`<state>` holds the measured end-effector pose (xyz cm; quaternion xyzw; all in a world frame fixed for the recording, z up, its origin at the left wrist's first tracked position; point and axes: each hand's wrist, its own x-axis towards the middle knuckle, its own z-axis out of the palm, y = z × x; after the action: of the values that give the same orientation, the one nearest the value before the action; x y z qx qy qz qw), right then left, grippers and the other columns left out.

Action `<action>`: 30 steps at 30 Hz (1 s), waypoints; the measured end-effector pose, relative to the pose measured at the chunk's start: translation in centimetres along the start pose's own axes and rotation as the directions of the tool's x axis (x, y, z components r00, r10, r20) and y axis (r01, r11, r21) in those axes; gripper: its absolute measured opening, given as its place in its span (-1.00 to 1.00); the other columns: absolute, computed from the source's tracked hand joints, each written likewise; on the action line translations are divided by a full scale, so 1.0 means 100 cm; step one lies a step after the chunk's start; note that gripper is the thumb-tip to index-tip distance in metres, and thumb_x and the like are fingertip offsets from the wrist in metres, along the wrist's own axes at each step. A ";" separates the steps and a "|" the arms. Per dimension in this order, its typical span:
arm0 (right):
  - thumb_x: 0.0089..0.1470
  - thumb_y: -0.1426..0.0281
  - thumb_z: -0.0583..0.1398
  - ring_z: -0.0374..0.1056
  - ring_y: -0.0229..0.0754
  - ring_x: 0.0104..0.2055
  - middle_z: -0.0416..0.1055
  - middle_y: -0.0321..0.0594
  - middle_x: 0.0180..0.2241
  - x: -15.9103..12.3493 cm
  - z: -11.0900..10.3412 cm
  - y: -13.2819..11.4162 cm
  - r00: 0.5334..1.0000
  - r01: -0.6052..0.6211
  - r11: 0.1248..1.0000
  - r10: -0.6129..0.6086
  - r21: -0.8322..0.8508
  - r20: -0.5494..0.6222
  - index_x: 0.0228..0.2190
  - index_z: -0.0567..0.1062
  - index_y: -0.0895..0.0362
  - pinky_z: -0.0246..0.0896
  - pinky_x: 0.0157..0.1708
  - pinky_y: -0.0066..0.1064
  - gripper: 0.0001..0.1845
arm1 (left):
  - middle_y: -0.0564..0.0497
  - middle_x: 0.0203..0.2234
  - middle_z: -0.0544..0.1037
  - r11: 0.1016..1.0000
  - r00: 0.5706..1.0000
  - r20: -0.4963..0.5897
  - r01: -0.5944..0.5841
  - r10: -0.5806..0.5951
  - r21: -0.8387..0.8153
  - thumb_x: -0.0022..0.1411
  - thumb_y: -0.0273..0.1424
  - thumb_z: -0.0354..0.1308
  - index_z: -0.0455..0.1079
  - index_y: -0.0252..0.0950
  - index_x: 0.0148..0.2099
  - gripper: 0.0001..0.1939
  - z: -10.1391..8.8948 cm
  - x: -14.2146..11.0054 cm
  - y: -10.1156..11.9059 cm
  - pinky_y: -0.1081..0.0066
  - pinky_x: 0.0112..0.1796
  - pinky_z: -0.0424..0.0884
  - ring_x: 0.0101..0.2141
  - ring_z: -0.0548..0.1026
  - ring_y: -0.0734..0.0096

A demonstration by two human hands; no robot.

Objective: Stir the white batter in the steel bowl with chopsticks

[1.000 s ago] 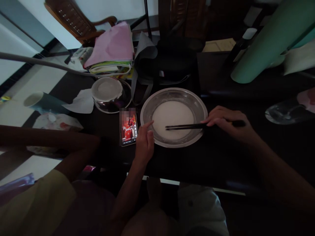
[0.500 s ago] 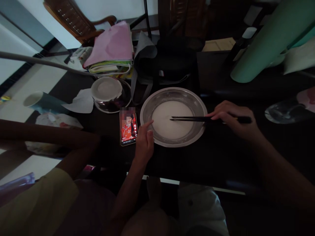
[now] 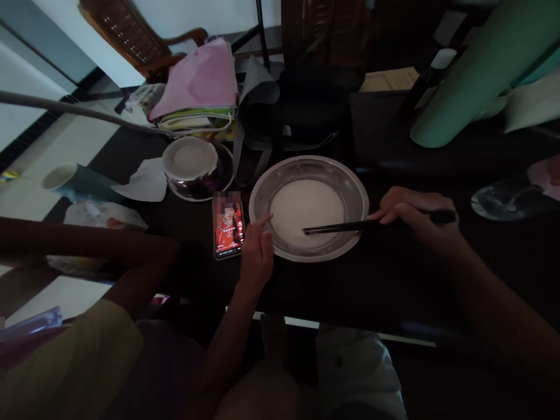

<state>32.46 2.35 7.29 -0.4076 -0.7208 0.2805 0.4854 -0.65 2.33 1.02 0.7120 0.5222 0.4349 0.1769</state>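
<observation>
A wide metal bowl [image 3: 352,185] stands on the dark table, with a milky white liquid [image 3: 308,204] in its bottom. My left hand [image 3: 257,256] grips the bowl's near left rim, its index finger reaching over the edge to the inside. In my right hand [image 3: 415,216], closed around them at the bowl's right side, are dark chopsticks [image 3: 336,227]. Their tips lie close together at the near part of the liquid; how deep they dip I cannot tell. A lit phone [image 3: 228,230] lies just left of the bowl.
An upturned metal pot [image 3: 192,160] stands behind the phone. Another person's arm [image 3: 83,242] rests at the left. Beyond are a pink cloth [image 3: 199,76] and a black bag [image 3: 306,116]. At the right are a green cylinder [image 3: 464,87] and a clear bottle [image 3: 499,195].
The chopstick tips have moved from the middle of the liquid toward the bowl's near side. My right hand has shifted slightly right. My left hand and the bowl have stayed put.
</observation>
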 end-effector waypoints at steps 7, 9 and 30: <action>0.34 0.24 0.25 0.55 0.00 -0.28 0.65 -0.25 -0.36 0.000 -0.002 0.001 0.996 -0.032 0.998 0.027 -0.053 -0.088 -0.42 0.69 -0.13 0.44 -0.24 -0.08 -0.71 | -0.19 -0.01 0.64 1.000 1.000 0.009 -0.003 0.003 -0.003 0.58 -0.02 -0.18 0.46 -0.25 0.19 -0.45 -0.001 0.000 0.000 0.14 0.04 0.48 0.00 0.59 0.15; 0.36 0.23 0.22 0.53 -0.02 -0.34 0.63 -0.24 -0.41 0.000 -0.002 0.000 0.994 -0.040 0.999 0.039 -0.011 -0.102 -0.47 0.67 -0.11 0.42 -0.29 -0.10 -0.64 | -0.18 -0.02 0.64 1.000 1.000 0.006 0.001 -0.001 -0.005 0.57 -0.01 -0.18 0.47 -0.25 0.18 -0.45 -0.001 0.000 0.001 0.15 0.03 0.48 -0.01 0.59 0.16; 0.33 0.26 0.26 0.52 -0.07 -0.28 0.68 -0.21 -0.33 0.001 -0.010 0.007 0.998 0.036 0.999 -0.038 -0.037 -0.054 -0.38 0.71 -0.04 0.45 -0.23 -0.15 -0.74 | -0.19 -0.04 0.66 0.999 0.995 -0.100 0.006 -0.003 0.031 0.59 -0.03 -0.26 0.48 -0.28 0.10 -0.42 0.008 -0.004 0.001 0.15 0.06 0.50 0.02 0.61 0.17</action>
<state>33.54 2.79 7.16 -0.4104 -0.7196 0.2470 0.5027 0.01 2.06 0.49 0.6910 0.5386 0.4613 0.1403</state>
